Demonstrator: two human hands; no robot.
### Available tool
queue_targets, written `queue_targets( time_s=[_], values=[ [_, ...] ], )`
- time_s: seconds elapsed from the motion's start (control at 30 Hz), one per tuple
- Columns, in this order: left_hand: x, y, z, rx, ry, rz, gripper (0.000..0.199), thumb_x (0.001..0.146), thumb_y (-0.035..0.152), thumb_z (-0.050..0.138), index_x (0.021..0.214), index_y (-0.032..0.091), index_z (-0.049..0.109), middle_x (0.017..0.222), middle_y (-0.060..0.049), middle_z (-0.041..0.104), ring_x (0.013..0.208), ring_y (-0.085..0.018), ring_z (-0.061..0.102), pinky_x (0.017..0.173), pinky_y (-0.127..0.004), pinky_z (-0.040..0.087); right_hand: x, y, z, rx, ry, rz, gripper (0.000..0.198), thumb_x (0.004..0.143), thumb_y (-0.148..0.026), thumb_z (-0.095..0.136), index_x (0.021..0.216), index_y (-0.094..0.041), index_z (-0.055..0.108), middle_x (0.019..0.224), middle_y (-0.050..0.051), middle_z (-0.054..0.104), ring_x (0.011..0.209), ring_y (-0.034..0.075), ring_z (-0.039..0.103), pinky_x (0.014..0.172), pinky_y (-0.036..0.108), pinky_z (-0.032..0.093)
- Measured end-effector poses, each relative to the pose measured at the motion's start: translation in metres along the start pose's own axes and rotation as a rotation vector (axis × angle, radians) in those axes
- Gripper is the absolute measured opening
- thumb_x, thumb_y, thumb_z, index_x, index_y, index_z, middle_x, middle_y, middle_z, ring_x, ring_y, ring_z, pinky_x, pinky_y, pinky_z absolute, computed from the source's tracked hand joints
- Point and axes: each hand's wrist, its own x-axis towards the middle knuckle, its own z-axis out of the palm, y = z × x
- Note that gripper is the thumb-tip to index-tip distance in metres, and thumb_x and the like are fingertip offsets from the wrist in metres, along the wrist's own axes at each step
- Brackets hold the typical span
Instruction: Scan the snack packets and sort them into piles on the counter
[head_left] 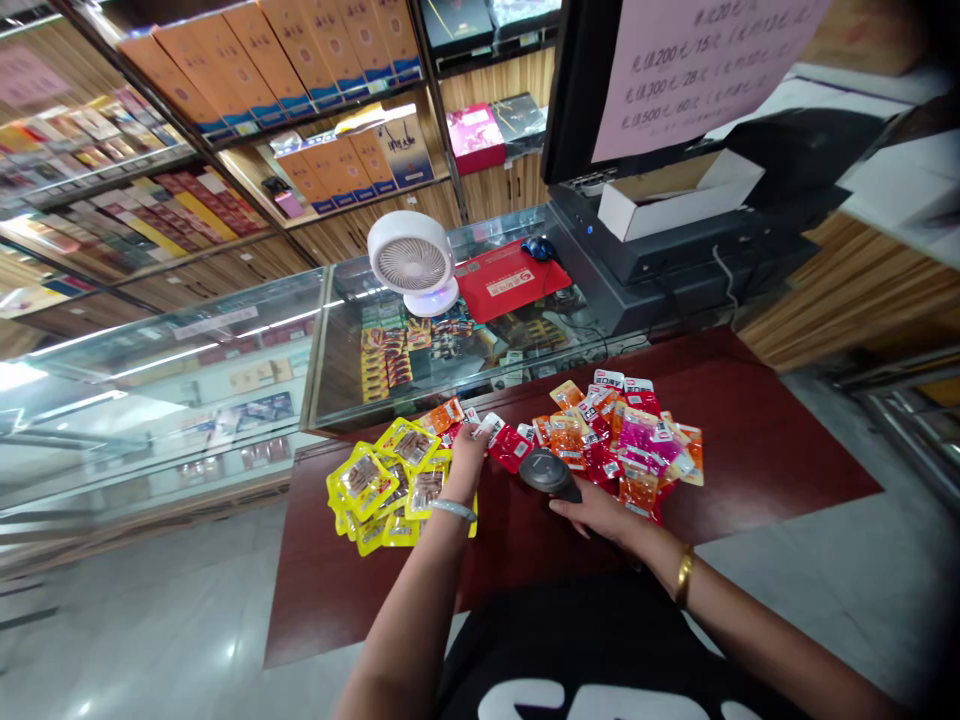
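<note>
My left hand (469, 457) pinches a small red snack packet (510, 446) by its white end, between the two piles on the dark red tabletop (495, 560). Closed around the handle of a black barcode scanner (546, 470) is my right hand (594, 510); the scanner's head is close to the red packet. Several yellow snack packets (367, 482) lie heaped left of and beneath my left wrist. Beyond my right hand spreads a pile of red, orange and pink packets (641, 435). A few orange and red packets (444, 415) also lie just behind my left hand.
Behind the tabletop stands a glass display counter (337, 375) carrying a white fan (412, 262), a red mat (514, 285) and a computer mouse (538, 248). A monitor (581, 90) and an open white box (682, 205) are at the right. Shelves of boxes line the back.
</note>
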Motion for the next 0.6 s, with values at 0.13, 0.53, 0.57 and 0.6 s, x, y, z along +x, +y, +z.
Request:
queue_targets(
  time_s=[0.13, 0.53, 0.57, 0.6],
  values=[
    [-0.010, 0.001, 0.032, -0.196, -0.242, -0.053, 0.044, 0.073, 0.045, 0.074, 0.102, 0.014, 0.067, 0.085, -0.007, 0.072, 0.067, -0.013, 0.062, 0.064, -0.024, 0.048, 0.001, 0.002, 0.002, 0.024, 0.008, 0.012, 0.043, 0.077, -0.045, 0.066, 0.105, -0.018, 0.049, 0.055, -0.011, 0.048, 0.035, 0.007, 0.040, 0.040, 0.022, 0.031],
    [0.031, 0.005, -0.039, 0.741, 0.025, 0.142, 0.033, 0.086, 0.029, 0.059, 0.116, 0.015, 0.063, 0.115, -0.014, 0.068, 0.110, -0.024, 0.060, 0.097, -0.035, 0.042, 0.037, -0.020, 0.025, 0.049, 0.037, -0.041, 0.032, 0.079, -0.045, 0.066, 0.090, -0.021, 0.048, 0.052, -0.011, 0.046, 0.035, 0.008, 0.042, 0.038, 0.022, 0.033],
    [0.036, 0.010, -0.047, 0.870, 0.067, 0.161, 0.035, 0.087, 0.029, 0.058, 0.118, 0.015, 0.062, 0.118, -0.016, 0.066, 0.114, -0.026, 0.057, 0.099, -0.036, 0.040, 0.040, -0.026, 0.027, 0.048, 0.035, -0.043, 0.031, 0.079, -0.045, 0.066, 0.088, -0.021, 0.048, 0.051, -0.011, 0.045, 0.034, 0.007, 0.040, 0.038, 0.021, 0.032],
    [0.042, 0.013, -0.056, 0.987, 0.096, 0.172, 0.038, 0.086, 0.029, 0.058, 0.120, 0.014, 0.061, 0.121, -0.017, 0.063, 0.118, -0.028, 0.055, 0.100, -0.037, 0.038, 0.042, -0.031, 0.029, 0.045, 0.033, -0.043, 0.030, 0.079, -0.044, 0.066, 0.087, -0.021, 0.048, 0.051, -0.011, 0.045, 0.034, 0.007, 0.040, 0.038, 0.021, 0.032]
  ],
)
